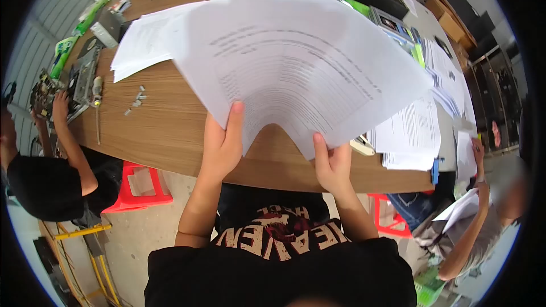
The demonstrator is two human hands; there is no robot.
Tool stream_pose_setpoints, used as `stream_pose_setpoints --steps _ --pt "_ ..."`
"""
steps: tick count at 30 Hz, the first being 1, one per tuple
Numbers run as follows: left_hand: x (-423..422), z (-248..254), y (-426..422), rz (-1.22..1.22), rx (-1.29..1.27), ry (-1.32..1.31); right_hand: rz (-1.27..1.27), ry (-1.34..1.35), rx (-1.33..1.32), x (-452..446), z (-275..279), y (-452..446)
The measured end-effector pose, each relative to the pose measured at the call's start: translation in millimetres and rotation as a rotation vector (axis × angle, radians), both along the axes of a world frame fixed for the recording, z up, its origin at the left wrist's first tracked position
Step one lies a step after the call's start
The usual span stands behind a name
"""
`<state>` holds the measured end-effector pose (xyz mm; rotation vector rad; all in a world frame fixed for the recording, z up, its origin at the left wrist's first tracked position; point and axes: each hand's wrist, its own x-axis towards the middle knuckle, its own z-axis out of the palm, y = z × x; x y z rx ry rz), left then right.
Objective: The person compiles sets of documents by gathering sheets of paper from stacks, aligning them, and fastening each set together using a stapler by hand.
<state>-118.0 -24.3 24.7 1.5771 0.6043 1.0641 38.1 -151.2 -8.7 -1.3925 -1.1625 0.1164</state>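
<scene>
In the head view, a printed paper, bent into an arch, is held over the table by its near end, pinched in the grips of the left hand and right hand. The table's middle is blocked by it, and a left-hand paper pile is partly covered. A screwdriver is seen toward the left edge, a paper stack by the near right corner.
</scene>
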Motion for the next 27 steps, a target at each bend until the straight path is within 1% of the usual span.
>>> stream_pose_setpoints --steps 1,2,4,5,6,7,8,10,11,12,13,15,17,19,21,22,25,26,27 --pt "0 7 -1 0.087 0.051 -0.009 0.011 0.055 -0.04 -2 3 -2" --pt "-2 12 2 0.116 0.071 -0.017 0.033 0.12 -0.092 -4 7 -5" --pt "-4 23 12 0.047 0.056 -0.056 0.089 0.134 -0.065 -7 11 -7" --pt "-7 26 16 0.067 0.074 -0.062 0.116 0.159 -0.062 -8 12 -8" --pt "-12 27 21 0.003 0.05 -0.021 0.12 0.086 -0.031 -9 10 -8" --pt "-16 28 25 -0.066 0.022 0.024 0.133 0.084 -0.019 -11 11 -8" --pt "-18 29 28 -0.059 0.032 0.025 0.15 0.136 -0.03 -15 12 -10" --pt "-21 28 31 -0.147 -0.053 0.111 0.159 0.195 -0.044 -17 11 -14" --pt "-23 28 32 -0.154 -0.055 0.115 0.176 0.253 -0.069 -15 9 -18" --pt "-24 27 33 -0.221 -0.122 0.103 0.192 0.31 -0.095 -13 7 -21" --pt "-24 26 34 -0.288 -0.188 0.092 0.185 0.313 -0.097 -10 7 -25" --pt "-24 22 31 -0.314 -0.155 0.08 0.179 0.352 -0.169 -2 8 -31" --pt "-23 18 26 -0.339 -0.121 0.065 0.162 0.318 -0.158 7 10 -33" --pt "-23 17 23 -0.35 -0.041 -0.037 0.149 0.277 -0.148 19 13 -34" --pt "-26 15 25 -0.37 -0.01 -0.045 0.223 0.282 -0.117 33 12 -34" --pt "-28 14 26 -0.393 0.017 -0.047 0.22 0.337 -0.089 39 9 -34" --pt "-28 16 23 -0.379 -0.042 -0.107 0.304 0.323 -0.092 54 10 -36" --pt "-30 17 22 -0.367 -0.049 -0.107 0.338 0.271 -0.102 58 12 -37" --pt "-31 19 21 -0.357 -0.007 -0.081 0.349 0.274 -0.109 56 17 -36"
